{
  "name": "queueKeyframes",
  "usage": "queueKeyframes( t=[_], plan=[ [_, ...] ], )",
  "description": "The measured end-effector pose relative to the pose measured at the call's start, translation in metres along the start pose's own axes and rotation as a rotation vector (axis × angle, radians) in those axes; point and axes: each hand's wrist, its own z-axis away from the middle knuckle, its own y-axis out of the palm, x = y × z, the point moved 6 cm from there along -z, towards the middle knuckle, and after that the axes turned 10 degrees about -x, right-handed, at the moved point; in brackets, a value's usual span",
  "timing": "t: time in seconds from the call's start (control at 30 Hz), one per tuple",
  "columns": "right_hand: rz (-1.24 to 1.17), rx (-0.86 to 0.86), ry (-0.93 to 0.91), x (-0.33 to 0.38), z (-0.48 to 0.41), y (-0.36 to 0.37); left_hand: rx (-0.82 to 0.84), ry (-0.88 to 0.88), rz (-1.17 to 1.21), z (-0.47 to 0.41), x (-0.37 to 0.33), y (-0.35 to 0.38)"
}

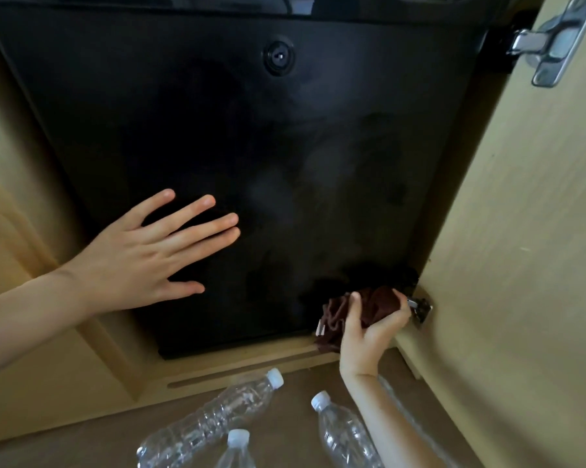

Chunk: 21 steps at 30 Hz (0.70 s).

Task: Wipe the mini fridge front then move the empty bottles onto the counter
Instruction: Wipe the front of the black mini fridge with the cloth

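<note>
Though flat, bottle (214, 417) cap-first toward fridge (217, 130).

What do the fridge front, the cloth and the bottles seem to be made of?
The fridge front looks like black plastic or painted metal, matt, with faint smudges. The cloth is dark brown soft fabric, bunched in folds in the right hand. The bottles are thin clear plastic, ribbed, with white caps.

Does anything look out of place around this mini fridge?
Three clear bottles are scattered on the floor below the fridge front, pointing different ways; hazy smears mark its black surface.
</note>
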Motion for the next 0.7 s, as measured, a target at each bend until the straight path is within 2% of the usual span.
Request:
queueKeyframes(
  t=[0.13, 0.23, 0.43, 0.57, 0.7],
  plan=[
    [0.043, -0.037, 0.088, -0.002, -0.01, -0.005, 0.015, 0.005, -0.006, -0.001, 0.0, 0.0],
    [0.031, -0.012, -0.024, 0.038, -0.024, 0.009, 0.035, 0.008, 0.016, -0.002, -0.001, -0.001],
    [0.013, -0.099, -0.276, 0.14, -0.065, 0.052, 0.043, 0.007, 0.044, -0.002, -0.001, -0.003],
    [0.025, -0.085, -0.27, 0.126, -0.044, 0.049, 0.047, -0.009, 0.068, -0.001, -0.001, -0.002],
    [0.048, 0.025, -0.058, 0.07, 0.0, 0.034, 0.054, 0.002, 0.062, -0.003, 0.0, -0.004]
  ],
)
